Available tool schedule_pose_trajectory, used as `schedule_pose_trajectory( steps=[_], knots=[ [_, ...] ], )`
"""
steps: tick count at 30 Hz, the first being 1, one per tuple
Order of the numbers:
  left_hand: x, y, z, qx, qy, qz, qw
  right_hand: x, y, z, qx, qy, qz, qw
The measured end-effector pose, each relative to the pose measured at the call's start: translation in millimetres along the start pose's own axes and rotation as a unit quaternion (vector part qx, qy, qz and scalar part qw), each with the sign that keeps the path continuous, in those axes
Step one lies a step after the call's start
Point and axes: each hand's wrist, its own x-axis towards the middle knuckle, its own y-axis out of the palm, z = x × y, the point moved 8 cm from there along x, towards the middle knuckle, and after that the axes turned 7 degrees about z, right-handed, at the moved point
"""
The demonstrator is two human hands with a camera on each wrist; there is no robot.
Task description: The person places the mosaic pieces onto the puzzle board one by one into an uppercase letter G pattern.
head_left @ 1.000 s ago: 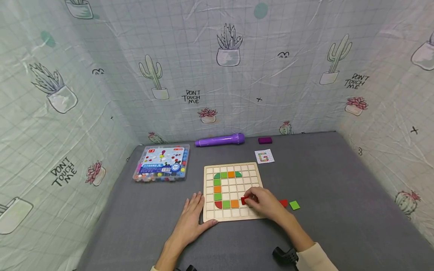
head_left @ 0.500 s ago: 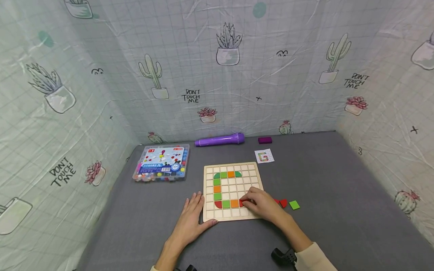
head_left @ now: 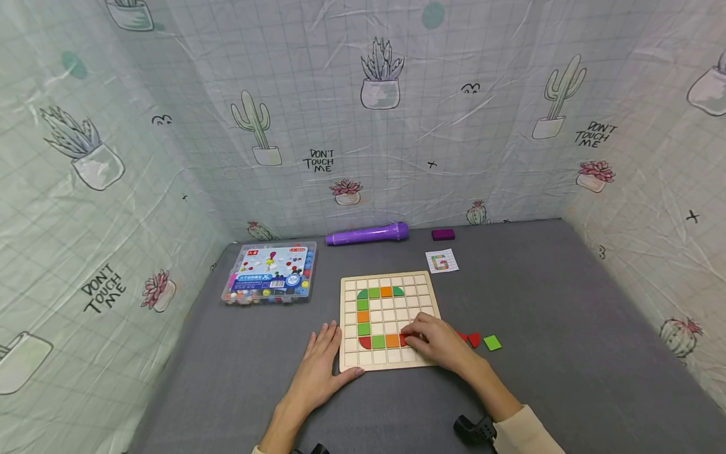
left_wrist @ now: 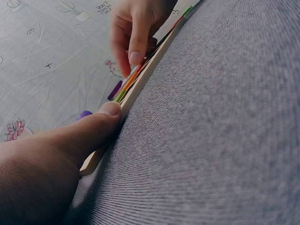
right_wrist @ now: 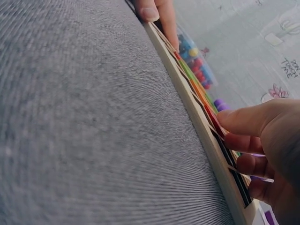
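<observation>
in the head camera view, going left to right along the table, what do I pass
Clear bead box → left hand → wooden grid board → right hand → loose red pieces → loose green square.
</observation>
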Motion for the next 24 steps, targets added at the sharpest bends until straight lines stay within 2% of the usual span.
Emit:
schedule_pose_trajectory(
  steps=[9,17,24],
  knots=[
    [-0.8,-0.4,-0.2,-0.002,0.003,0.0,1.0,-3.3,-9.0,-2.6,-0.006,-0.001,-0.012,1.0],
    [-0.2,0.4,0.3,-0.003,0.002,0.001,1.0,-14.1,-25.3,-17.1,-0.001,0.04,-0.023,0.999],
    [1.0,1.2,1.3,0.0,-0.001,0.003,1.0,-26.7,-41.1,-26.8,-0.027,0.037,-0.049,0.998]
  ],
)
